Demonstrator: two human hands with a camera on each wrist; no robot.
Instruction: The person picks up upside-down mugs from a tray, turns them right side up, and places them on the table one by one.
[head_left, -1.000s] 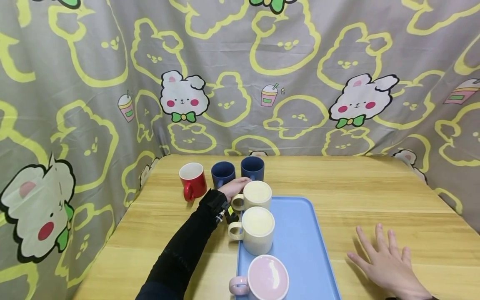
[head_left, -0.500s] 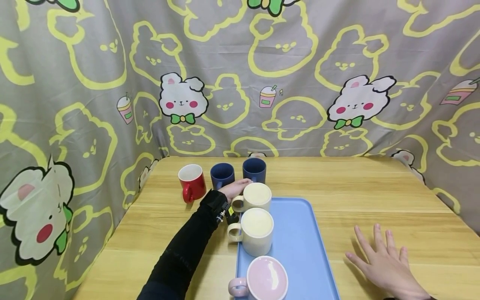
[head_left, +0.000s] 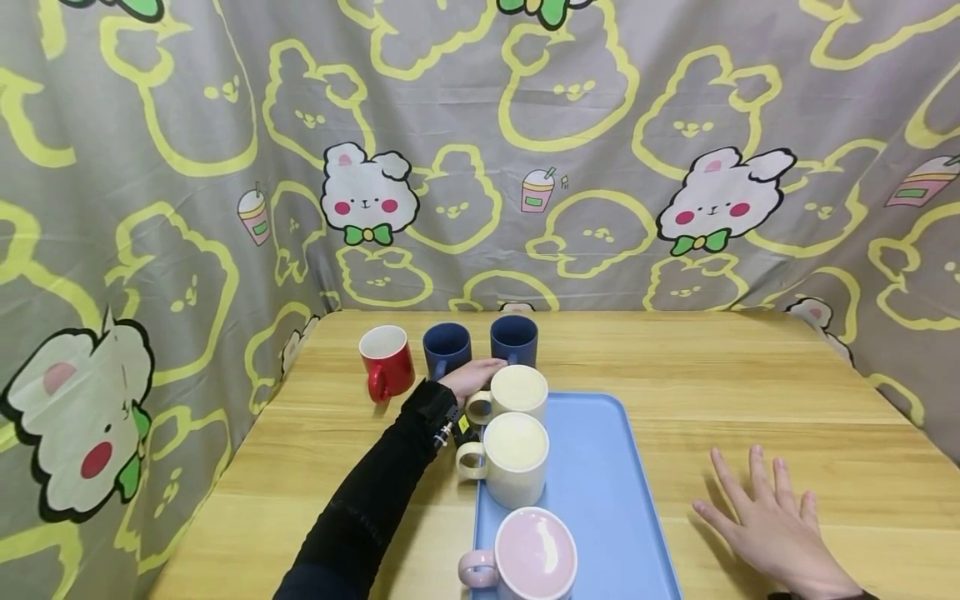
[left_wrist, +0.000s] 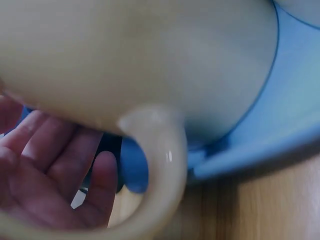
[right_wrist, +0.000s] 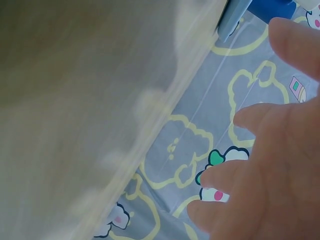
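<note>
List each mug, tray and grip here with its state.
Red mug: upright.
Left blue mug: upright.
Right blue mug: upright.
Far cream mug: apparently inverted.
Near cream mug: apparently inverted.
Pink mug: apparently inverted.
Tray: flat, bearing mugs.
Left grip: at the right blue mug, hold unclear.
Right grip: open, spread.

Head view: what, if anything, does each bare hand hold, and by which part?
The right hand holds nothing. Whether the left hand holds the rightmost dark-blue cylindrical mug by its handle cannot be told: contact is unclear.
</note>
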